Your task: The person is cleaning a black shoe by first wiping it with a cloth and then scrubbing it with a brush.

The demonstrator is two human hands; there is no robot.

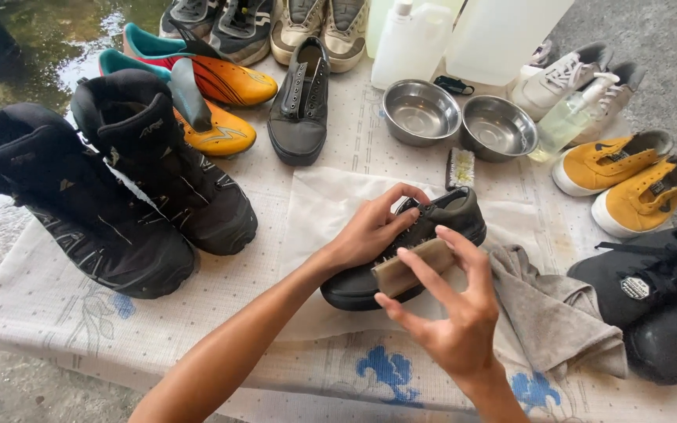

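The shoe [425,235] lies at the centre of the desk [56,305], on a sheet [319,207]. Two boots [111,188] stand at 9 o'clock. Two bowls [460,121] sit at 12 o'clock, a brush [460,168] before them. A rag [550,313] lies at 4 o'clock.

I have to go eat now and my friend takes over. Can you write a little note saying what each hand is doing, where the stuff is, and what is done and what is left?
Left hand: holds the dark shoe steady at its opening, on the white cloth.
Right hand: grips a wooden brush, pressed against the shoe's side.
Nearby: grey rag right of the shoe, a second brush and two steel bowls behind it, the matching dark shoe further back.
Done: cannot tell how much is scrubbed.
Left: this shoe is mid-brushing; the matching shoe lies untouched.
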